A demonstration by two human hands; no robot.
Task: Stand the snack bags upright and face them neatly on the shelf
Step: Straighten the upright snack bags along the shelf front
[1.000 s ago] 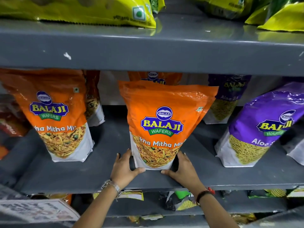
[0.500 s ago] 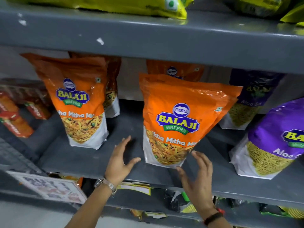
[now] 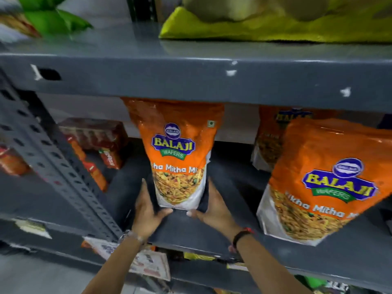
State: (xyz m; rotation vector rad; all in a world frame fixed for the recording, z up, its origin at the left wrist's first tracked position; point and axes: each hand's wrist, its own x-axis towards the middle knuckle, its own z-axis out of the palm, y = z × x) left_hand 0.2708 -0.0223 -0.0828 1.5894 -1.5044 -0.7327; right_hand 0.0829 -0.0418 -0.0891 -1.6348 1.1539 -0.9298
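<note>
An orange Balaji snack bag stands upright on the grey shelf, label facing me. My left hand cups its lower left corner and my right hand its lower right corner, with both thumbs at the bag's bottom front edge. A second orange bag stands to the right, leaning slightly, nearer the front edge. A third orange bag stands behind it, partly hidden.
The shelf above hangs low over the bag tops and carries a yellow-green bag and a green bag. A perforated grey upright stands at left, with red packs beyond it. A paper label hangs below the shelf edge.
Both hands left the middle orange bag and moved left to the left orange bag, closing around its base. The view swung left.
</note>
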